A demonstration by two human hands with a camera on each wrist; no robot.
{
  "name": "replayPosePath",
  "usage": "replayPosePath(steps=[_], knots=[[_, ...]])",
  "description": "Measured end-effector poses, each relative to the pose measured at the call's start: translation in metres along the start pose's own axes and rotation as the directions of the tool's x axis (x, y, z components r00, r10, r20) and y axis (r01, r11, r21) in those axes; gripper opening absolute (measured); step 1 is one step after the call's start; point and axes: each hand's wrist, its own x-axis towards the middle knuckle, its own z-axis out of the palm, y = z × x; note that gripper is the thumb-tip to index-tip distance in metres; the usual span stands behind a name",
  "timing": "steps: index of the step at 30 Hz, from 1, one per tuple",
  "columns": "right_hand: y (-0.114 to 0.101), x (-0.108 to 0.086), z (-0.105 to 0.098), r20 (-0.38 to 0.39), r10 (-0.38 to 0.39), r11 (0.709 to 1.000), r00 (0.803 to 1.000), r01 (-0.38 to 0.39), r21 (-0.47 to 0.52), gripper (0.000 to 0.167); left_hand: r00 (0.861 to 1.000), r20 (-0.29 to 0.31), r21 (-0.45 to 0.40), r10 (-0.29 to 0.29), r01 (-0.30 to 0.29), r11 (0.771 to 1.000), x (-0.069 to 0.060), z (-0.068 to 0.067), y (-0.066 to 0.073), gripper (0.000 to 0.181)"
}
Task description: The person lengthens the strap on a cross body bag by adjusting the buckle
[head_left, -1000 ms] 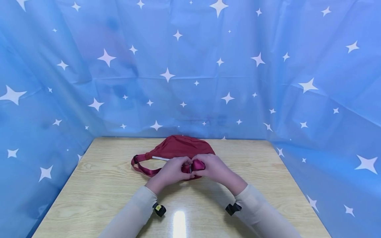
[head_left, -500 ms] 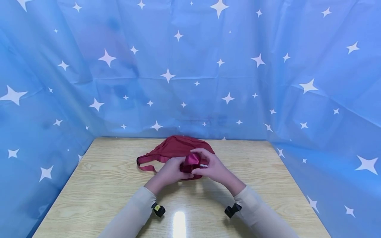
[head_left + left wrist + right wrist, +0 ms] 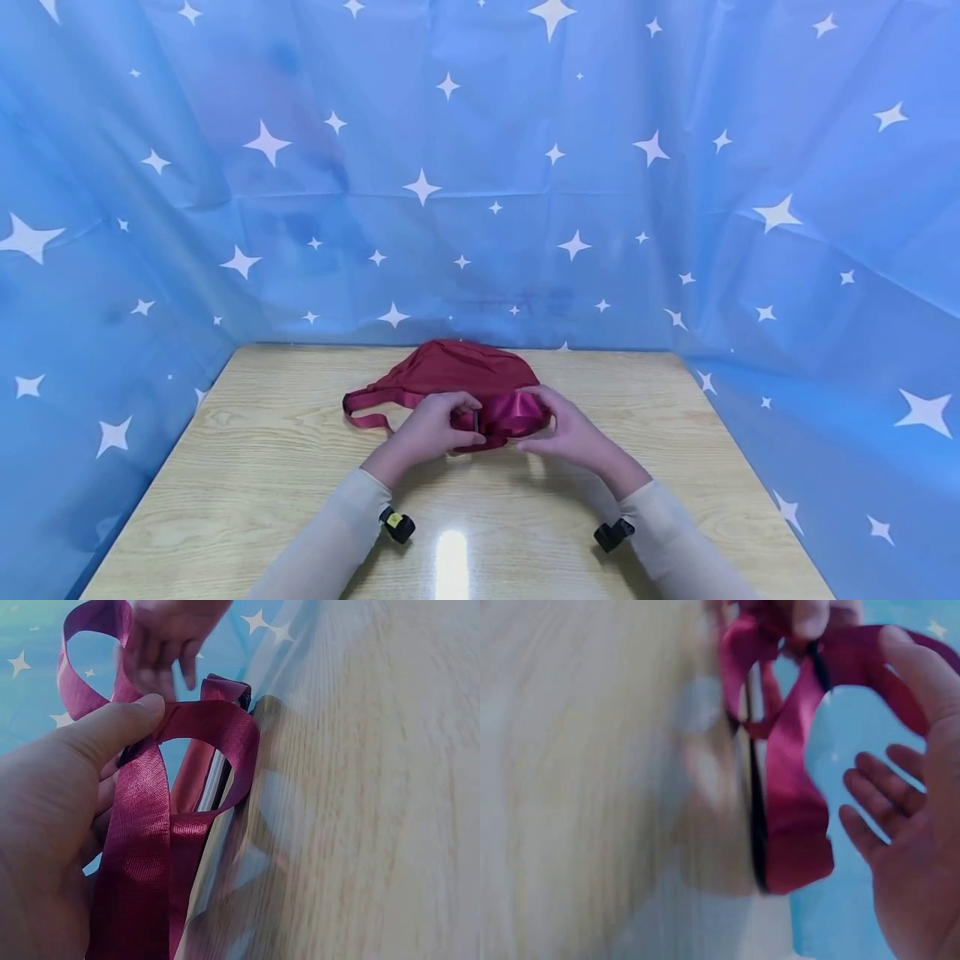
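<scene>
A dark red waist bag [image 3: 461, 367] lies near the far edge of the table. My left hand [image 3: 431, 429] pinches its shiny red webbing strap [image 3: 139, 840] between thumb and fingers, at a narrow dark slider [image 3: 819, 667]. To the right of that grip the strap bulges out in a loop [image 3: 517, 412]. Around this loop is my right hand [image 3: 573, 429], its thumb and fingers spread apart. In the right wrist view the thumb [image 3: 922, 671] is up against the strap loop, though firm contact cannot be told; the fingers [image 3: 881, 795] are loose and hold nothing.
The wooden table [image 3: 285, 475] extends around the bag. Behind it hangs a blue curtain [image 3: 480, 233] with white stars. Another strap loop with a black adjuster [image 3: 347, 404] lies at the bag's left. A pale zip [image 3: 214, 780] shows on the bag.
My right hand has moved right and spread its fingers, letting go of the strap. The strap loop has widened to the right. My left hand keeps its grip almost in place.
</scene>
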Motion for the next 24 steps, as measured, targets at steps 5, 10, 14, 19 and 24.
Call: replayPosePath(steps=[5, 10, 14, 19, 24], knots=[[0.014, 0.003, 0.001, -0.002, -0.146, 0.929, 0.989, 0.136, -0.344, 0.045, 1.0, -0.006, -0.033, -0.013, 0.013, 0.999, -0.001, -0.002, 0.0, 0.047], [0.018, 0.009, 0.006, -0.024, -0.233, 0.814, 0.972, 0.181, -0.553, 0.027, 1.0, -0.005, -0.054, -0.019, 0.018, 0.998, -0.001, -0.003, -0.002, 0.046], [0.019, 0.012, 0.01, -0.053, -0.225, 0.791, 0.973, 0.151, -0.593, 0.026, 1.0, -0.007, -0.058, -0.029, 0.029, 0.998, 0.0, -0.004, -0.002, 0.046], [0.023, 0.015, 0.009, -0.046, -0.263, 0.781, 0.964, 0.185, -0.597, 0.019, 1.0, -0.012, -0.053, -0.027, 0.026, 0.998, 0.0, -0.005, -0.005, 0.046], [0.027, 0.011, 0.001, -0.034, -0.326, 0.736, 0.945, 0.231, -0.636, 0.016, 0.998, -0.042, -0.063, -0.048, 0.046, 0.997, 0.001, -0.009, -0.007, 0.049]])
